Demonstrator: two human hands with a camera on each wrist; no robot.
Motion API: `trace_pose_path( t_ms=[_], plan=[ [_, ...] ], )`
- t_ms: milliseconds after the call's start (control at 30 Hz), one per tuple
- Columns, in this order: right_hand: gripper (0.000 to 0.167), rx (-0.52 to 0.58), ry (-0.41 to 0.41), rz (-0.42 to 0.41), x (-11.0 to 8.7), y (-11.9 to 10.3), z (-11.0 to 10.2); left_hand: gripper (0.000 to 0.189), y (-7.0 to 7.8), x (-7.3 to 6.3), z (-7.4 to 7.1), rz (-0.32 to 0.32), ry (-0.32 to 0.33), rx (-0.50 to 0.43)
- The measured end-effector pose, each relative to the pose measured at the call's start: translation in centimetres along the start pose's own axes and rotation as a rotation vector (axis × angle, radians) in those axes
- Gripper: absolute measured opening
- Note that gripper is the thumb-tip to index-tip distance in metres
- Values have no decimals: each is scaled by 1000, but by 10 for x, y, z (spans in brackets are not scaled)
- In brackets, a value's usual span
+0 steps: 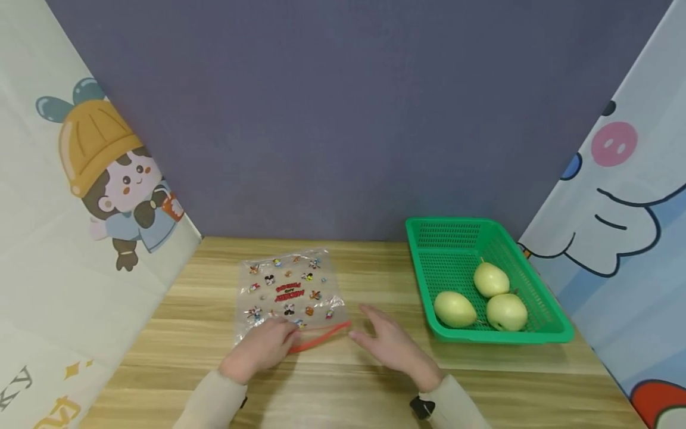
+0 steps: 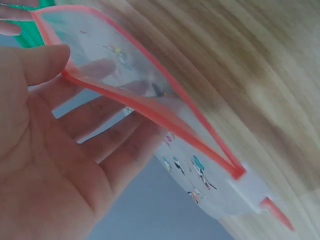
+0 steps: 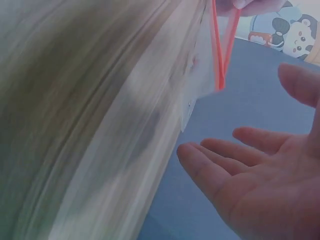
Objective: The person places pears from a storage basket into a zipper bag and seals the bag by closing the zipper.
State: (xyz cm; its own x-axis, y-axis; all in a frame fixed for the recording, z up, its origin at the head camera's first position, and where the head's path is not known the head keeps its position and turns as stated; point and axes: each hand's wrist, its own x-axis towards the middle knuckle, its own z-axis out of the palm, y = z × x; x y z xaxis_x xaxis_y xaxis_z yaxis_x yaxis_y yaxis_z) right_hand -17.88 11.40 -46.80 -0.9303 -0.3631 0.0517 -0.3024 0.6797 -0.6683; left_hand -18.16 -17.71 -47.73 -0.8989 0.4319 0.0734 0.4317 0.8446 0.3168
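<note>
A clear zip bag (image 1: 284,292) with small cartoon prints and a red zip strip (image 1: 321,338) lies flat on the table, its mouth toward me. My left hand (image 1: 268,342) pinches the near edge, thumb (image 2: 52,65) on the strip and fingers behind the film. In the left wrist view the bag's mouth gapes, its two red lips (image 2: 165,75) apart. My right hand (image 1: 393,345) is just right of the strip's end, fingers spread and holding nothing. The right wrist view shows its palm (image 3: 270,180) beside the hanging bag corner (image 3: 200,75).
A green plastic basket (image 1: 420,280) stands at the right of the wooden table (image 1: 332,399). Inside it lie three yellow-green pears (image 1: 454,309). A dark grey-blue panel (image 1: 343,119) rises behind, with printed curtains (image 1: 53,196) at both sides.
</note>
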Motion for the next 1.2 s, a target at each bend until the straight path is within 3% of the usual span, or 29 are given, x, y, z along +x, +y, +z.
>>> trace_pose_path(
  t_ms=[200, 333, 733, 1000, 1200],
  plan=[
    [82, 31, -1, 12, 2, -3, 4, 21, 3, 6, 0, 12, 10, -17],
    [74, 66, 7, 5, 3, -5, 8, 22, 5, 9, 0, 23, 23, -40],
    [51, 362, 17, 41, 17, -5, 29, 14, 13, 16, 5, 61, 42, -33],
    [30, 685, 7, 148, 24, -14, 42, 12, 24, 21, 6, 92, 69, -150],
    [27, 751, 24, 221, 28, -22, 42, 15, 31, 24, 3, 89, 38, -270]
  ],
)
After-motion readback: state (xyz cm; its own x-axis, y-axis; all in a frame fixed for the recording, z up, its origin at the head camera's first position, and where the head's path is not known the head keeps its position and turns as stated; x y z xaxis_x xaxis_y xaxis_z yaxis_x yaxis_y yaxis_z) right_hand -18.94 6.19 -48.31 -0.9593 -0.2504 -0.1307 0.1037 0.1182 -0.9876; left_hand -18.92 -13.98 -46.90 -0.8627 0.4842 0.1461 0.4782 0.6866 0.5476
